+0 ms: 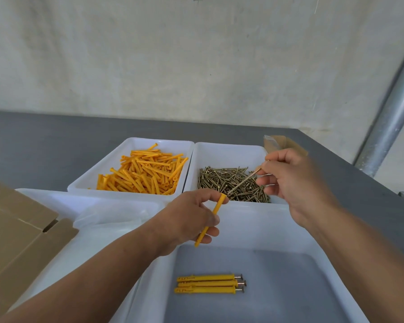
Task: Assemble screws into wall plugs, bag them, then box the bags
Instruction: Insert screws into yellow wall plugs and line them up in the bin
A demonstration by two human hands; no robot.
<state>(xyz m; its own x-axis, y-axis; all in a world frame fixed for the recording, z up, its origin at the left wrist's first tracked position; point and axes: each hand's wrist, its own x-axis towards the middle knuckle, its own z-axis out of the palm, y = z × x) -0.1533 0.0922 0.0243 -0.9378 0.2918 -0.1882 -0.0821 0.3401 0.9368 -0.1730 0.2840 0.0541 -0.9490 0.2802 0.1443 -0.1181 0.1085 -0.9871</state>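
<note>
While three assembled plugs [210, 283] were laid in tray [254, 220] at bench's near edge, wall plug [211, 220] was gripped in left hand [191, 220], screw [243, 182] pinched in right hand [294, 183], not yet inserted. Bagging, boxing judged untouched; cardboard box [16, 229] open at left edge.

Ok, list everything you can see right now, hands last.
Loose plugs: many, orange, white far-left tray.
Loose screws: many, brassy, white far-right tray.
Assembled plugs: three, yellow, white near tray.
Clear bags: count unclear, white left tray.
Cardboard box: one, brown, left edge.
Cardboard piece: one, brown, beside far-right tray.
Table: one, grey, under everything.
Pipe: one, silver, right edge.
Left hand: holds one orange plug.
Right hand: fingers pinch one screw.
</note>
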